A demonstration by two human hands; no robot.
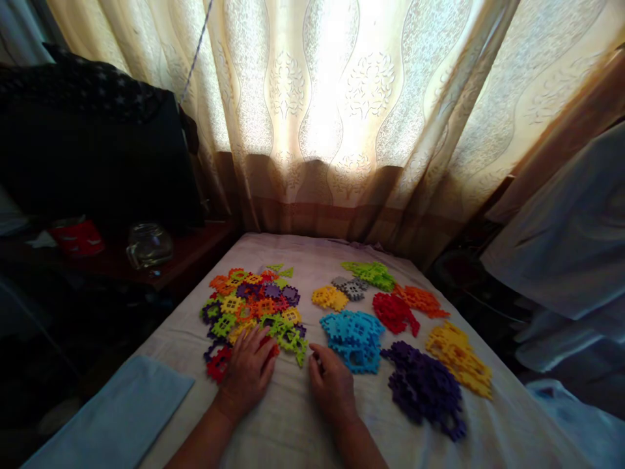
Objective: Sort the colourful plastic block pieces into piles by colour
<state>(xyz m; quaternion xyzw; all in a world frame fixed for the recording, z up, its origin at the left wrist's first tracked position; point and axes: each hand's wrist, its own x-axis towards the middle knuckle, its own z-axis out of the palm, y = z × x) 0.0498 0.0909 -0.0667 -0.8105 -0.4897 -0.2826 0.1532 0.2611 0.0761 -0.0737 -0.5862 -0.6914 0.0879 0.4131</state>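
My left hand (248,370) lies over the near edge of a mixed pile of plastic interlocking pieces (266,307), fingers stretched out and slightly apart. Red pieces (219,363) show beside it, and some red shows under its fingertips. My right hand (332,383) rests on the sheet with curled fingers, between the mixed pile and a light blue pile (355,335). What its fingers may hold is hidden. A green piece (299,354) lies just left of its knuckles. To its right is a dark purple pile (424,387).
Sorted piles lie farther right: yellow (459,357), red (393,311), orange (420,300), green (374,275), grey (350,287) and a small yellow one (330,298). A light blue cloth (120,410) is at the left edge. A glass jug (149,245) stands on the side table.
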